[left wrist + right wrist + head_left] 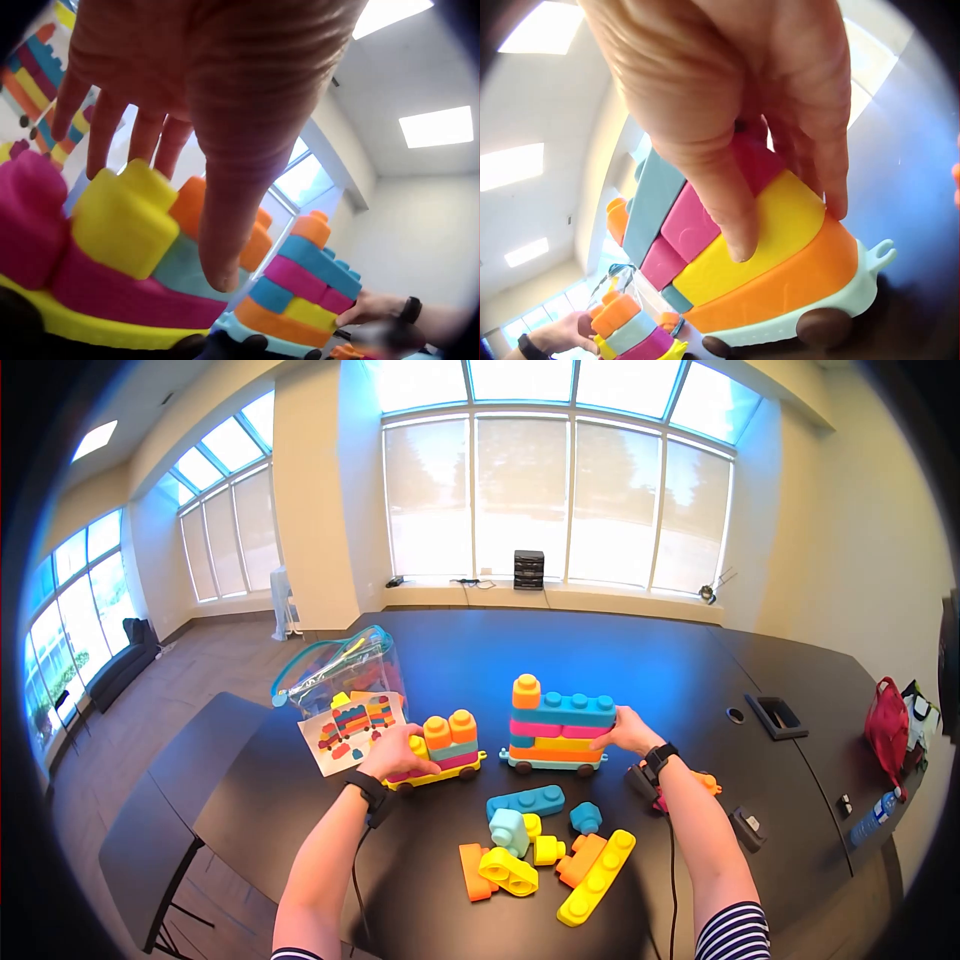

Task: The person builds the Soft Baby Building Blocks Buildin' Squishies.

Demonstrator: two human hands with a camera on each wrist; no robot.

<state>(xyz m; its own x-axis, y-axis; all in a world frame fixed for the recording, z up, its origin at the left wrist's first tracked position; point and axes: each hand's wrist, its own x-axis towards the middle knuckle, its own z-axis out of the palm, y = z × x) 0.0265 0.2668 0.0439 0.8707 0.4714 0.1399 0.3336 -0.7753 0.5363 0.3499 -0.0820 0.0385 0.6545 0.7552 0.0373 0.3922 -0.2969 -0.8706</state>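
Two toy train cars built of chunky blocks stand end to end on the dark table. My left hand (402,753) straddles the car with the yellow base (462,768), its fingers spread fairly straight on the far side and the thumb along the near side. That car carries magenta, yellow, teal and orange blocks. My right hand (628,732) grips the taller car with the pale blue base (550,764) at its right end. Its thumb lies against a yellow block (784,225), other fingers round the far side. A long blue block and one orange block top this stack.
Loose yellow, orange and blue blocks, among them a long yellow block (597,878), lie between my forearms. A picture sheet (325,755) leans by a clear bag (345,660) at the left. Beyond my right wrist are an orange piece (709,784) and a black device (747,828).
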